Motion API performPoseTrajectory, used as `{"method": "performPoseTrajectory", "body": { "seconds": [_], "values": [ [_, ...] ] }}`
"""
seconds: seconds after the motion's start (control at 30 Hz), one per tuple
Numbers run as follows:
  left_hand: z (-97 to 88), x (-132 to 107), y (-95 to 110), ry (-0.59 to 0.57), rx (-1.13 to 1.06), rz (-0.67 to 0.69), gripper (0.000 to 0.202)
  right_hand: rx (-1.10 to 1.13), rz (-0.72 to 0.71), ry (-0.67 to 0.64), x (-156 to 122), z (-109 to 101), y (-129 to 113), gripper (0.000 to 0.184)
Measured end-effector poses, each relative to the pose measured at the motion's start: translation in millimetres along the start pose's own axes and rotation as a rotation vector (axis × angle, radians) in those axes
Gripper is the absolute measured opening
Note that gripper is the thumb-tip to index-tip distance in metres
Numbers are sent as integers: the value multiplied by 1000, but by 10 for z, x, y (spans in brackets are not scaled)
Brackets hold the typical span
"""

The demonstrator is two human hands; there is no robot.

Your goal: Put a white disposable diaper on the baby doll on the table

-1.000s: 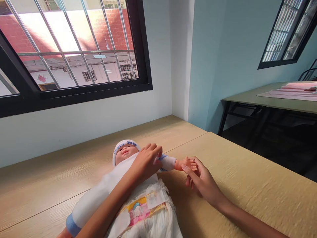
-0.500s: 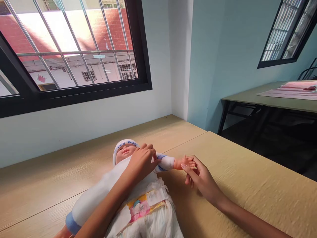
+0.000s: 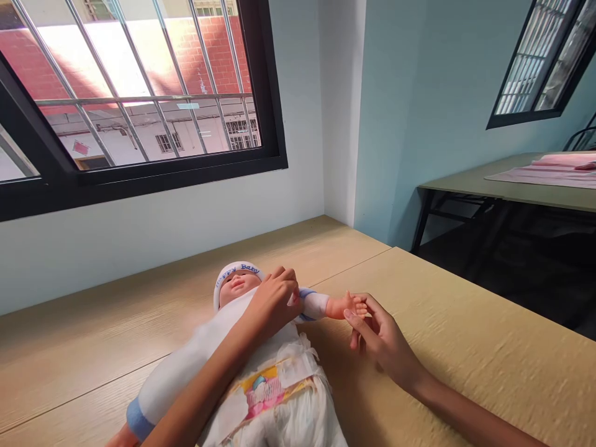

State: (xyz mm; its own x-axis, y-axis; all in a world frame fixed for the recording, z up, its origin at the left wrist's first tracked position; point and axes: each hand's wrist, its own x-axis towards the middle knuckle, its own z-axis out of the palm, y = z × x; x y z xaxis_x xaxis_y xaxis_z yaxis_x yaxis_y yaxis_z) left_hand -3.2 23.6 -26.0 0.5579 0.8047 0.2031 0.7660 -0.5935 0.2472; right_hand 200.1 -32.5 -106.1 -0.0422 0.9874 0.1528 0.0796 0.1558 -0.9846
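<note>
I'm watching through the head camera as a baby doll (image 3: 235,290) lies on its back on the tabletop (image 3: 470,366), its head toward the wall and its legs running out of the bottom of the view. It is wearing a headband (image 3: 237,270) reading "Happy Baby", a white top (image 3: 181,375) and a printed disposable diaper (image 3: 274,388).

The left hand (image 3: 274,304) is grasping the doll at the upper arm and shoulder, with the left forearm lying across its chest. I'd read that grip as steadying the body so it isn't rolling. The right hand (image 3: 382,341) is grasping the doll's small hand (image 3: 342,305) lightly between thumb and fingers, which seems to be what is keeping that arm straight out to the side. Neither hand is clenched into a fist. Between them, the blue-trimmed sleeve (image 3: 316,305) is lying level, just beside the seam in the tabletop. The doll's other arm, with its blue cuff (image 3: 137,419), is resting unheld near the bottom edge of the view.

Beyond the hands, a pink cloth (image 3: 554,177) is lying on a green table (image 3: 512,195) with black metal legs, and a barred window (image 3: 139,177) is letting in bright daylight.
</note>
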Motion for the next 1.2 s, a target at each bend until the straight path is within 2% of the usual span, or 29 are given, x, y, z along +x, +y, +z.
{"method": "performPoseTrajectory", "body": {
  "seconds": [0.13, 0.27, 0.47, 0.57, 0.67, 0.83, 1.07, 1.2],
  "values": [
    [-98, -42, 53, -9, -222, 50, 10, -19, -47, -11, -24, 5, 16, 37],
    [-188, -77, 123, -88, -475, 28, 16, -100, -109, -43, -74, 21, -14, 34],
    [-225, -98, 185, -158, -484, 17, 19, -85, -63, -65, -60, 47, -16, 34],
    [-209, -85, 174, -138, -522, 20, 20, 50, 22, -39, -24, 69, 45, 38],
    [-182, -65, 135, -132, -620, -14, 22, 146, 41, -50, -25, 107, 96, 40],
    [-128, -37, 51, -139, -827, -89, 23, 66, 18, -118, -61, 186, 151, 36],
    [-58, -20, -29, -142, -861, -9, 20, 113, 111, -74, 129, 261, 165, 43],
    [-56, -54, -62, -109, -859, -8, 18, 205, 324, -179, 182, 289, 191, 39]
  ]
}}
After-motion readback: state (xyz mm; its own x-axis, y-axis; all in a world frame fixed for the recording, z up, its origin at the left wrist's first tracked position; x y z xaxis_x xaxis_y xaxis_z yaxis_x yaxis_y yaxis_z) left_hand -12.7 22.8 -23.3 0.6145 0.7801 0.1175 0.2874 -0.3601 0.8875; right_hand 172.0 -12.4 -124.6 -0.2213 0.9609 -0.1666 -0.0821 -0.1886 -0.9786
